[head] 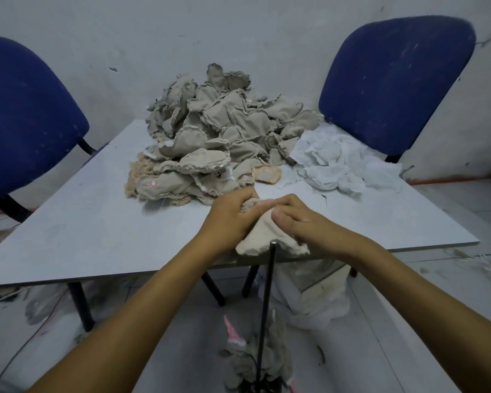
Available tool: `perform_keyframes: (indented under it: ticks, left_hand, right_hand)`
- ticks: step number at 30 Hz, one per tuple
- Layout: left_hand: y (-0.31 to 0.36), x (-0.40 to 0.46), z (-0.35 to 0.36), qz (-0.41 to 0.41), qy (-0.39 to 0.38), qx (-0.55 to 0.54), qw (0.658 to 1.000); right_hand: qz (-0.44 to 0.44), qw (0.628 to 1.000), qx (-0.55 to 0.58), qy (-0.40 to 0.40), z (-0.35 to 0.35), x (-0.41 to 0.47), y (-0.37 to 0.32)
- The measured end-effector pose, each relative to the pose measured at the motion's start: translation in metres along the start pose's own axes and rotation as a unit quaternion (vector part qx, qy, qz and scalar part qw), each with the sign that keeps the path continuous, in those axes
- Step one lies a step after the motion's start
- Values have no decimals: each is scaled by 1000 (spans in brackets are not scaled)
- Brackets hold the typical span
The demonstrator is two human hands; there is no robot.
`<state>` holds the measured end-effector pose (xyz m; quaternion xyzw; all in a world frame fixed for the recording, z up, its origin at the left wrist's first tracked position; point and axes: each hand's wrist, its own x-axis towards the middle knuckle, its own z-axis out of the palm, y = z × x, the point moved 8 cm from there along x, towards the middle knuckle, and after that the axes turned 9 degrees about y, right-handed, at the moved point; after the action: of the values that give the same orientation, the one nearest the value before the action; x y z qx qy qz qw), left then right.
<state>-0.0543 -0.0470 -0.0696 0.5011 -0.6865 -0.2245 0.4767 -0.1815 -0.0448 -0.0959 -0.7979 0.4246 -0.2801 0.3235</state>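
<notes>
At table (97, 228) edge, crumpled beige fabric piece (262, 232), frayed rim, pinched by left grip (233, 214) and right grip (298, 219)

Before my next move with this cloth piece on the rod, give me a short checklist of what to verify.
1. Left hand grips the cloth piece: ok.
2. Right hand pinches the same piece: ok.
3. Rod stands upright with its tip at the piece's lower edge: ok.
4. Rod tip inside the piece's opening: cannot tell, the cloth hides it.
5. White cloth heap lies apart from both hands: ok.
</notes>
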Motion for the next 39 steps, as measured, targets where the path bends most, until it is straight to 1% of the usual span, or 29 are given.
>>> perform_keyframes:
  ticks: [1,3,5,6,9,11,12,14,17,18,19,20,21,24,26,27,29,31,32,33,34,36,38,39]
  left_hand:
    - [-3,-1,-1,-24,8,-31,999]
    - [-6,-4,5,-68,-14,-107,992]
    - [-8,-7,13,-123,-67,-207,968]
    - [-7,-8,16,-142,-103,-235,956]
    - [-4,-12,22,-167,-213,-230,935]
    - [-5,-13,21,-176,-250,-244,920]
    - [-5,-12,20,-183,-251,-262,914]
    - [-5,-9,19,-191,-217,-299,910]
    - [-5,-5,18,-174,-153,-302,925]
    - [-6,-3,16,-163,-135,-289,934]
    - [-6,-1,14,-156,-123,-281,939]
    - [-8,1,13,-150,-116,-276,942]
    - [-8,2,11,-152,-115,-276,942]
    - [-4,0,11,-169,-139,-316,923]
    - [1,-5,15,-179,-183,-341,905]
    - [3,-9,16,-179,-208,-324,905]
    - [4,-10,12,-153,-240,-217,934]
    - [7,-6,4,-97,-232,-90,964]
    - [9,-4,1,-67,-225,-55,971]
    - [13,-3,-1,-49,-219,-43,973]
    - [15,-3,-2,-36,-210,-36,976]
    - [16,-4,-3,-19,-202,-21,979]
    - [18,-9,-1,-7,-215,5,977]
    - [19,-12,0,-6,-225,2,974]
  right_hand:
    - [-2,1000,22,-7,1,-2,-5]
    - [-9,998,59,35,-5,-3,-9]
    - [2,989,128,78,-13,-3,-6]
    - [8,983,161,85,-16,-3,-4]
    - [5,976,197,98,-19,-1,-2]
    - [30,962,263,74,-13,-1,2]
    - [50,953,293,56,-10,-1,4]
    - [91,930,355,23,-6,-1,4]
    - [123,893,430,-51,2,-5,-5]
    - [118,893,427,-77,4,-6,-7]
    - [104,903,406,-96,6,-8,-9]
    - [84,916,377,-106,7,-9,-12]
    - [71,928,351,-100,6,-8,-12]
    - [72,945,318,-14,-3,0,-2]
    - [47,958,278,53,-12,3,1]
    - [37,962,257,87,-15,3,0]
    - [56,956,255,131,-14,2,2]
    - [112,932,323,124,-6,-1,4]
    - [129,921,353,106,-2,-1,5]
    - [133,920,358,86,-2,-2,2]
    - [114,935,330,65,-6,-4,-3]
    - [31,980,195,25,-15,-10,-15]
    - [-8,997,73,6,-20,-16,-19]
    - [-12,998,52,13,-23,-17,-21]
